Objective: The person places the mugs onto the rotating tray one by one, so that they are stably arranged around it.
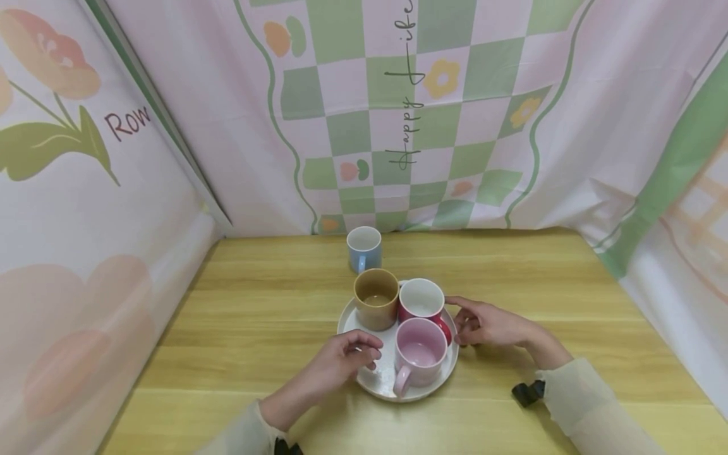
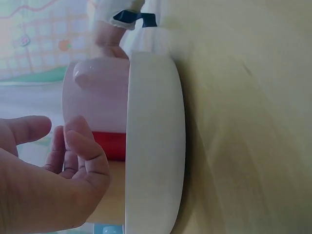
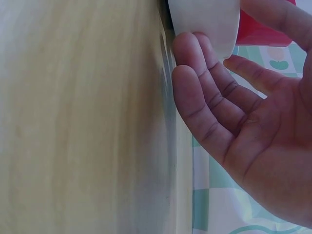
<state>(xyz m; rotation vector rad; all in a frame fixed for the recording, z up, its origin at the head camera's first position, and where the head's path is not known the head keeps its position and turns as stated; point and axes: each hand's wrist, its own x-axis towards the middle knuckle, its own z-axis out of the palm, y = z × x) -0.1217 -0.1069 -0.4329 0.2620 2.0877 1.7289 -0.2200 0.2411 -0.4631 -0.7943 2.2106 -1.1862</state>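
Observation:
A round white tray (image 1: pixel 375 383) bears a brown mug (image 1: pixel 375 318), a red mug (image 1: pixel 421 299) with a white inside, and a pink mug (image 1: pixel 421 357). The pink mug stands nearest me, its handle toward me, and partly covers the red one. Over the tray's left side is my left hand (image 1: pixel 342 357), fingers loosely bent and holding nothing. My right hand (image 1: pixel 485 323) is at the tray's right rim, beside the red mug's handle. In the right wrist view its relaxed fingers (image 3: pixel 187 95) are right at the tray's side (image 3: pixel 207 24).
A light blue mug (image 1: pixel 366 256) stands on the wooden table (image 1: pixel 256 316) behind the tray, close to the brown mug. Patterned cloth (image 1: pixel 398 126) hangs along the table's back edge, with more cloth at the left and right sides.

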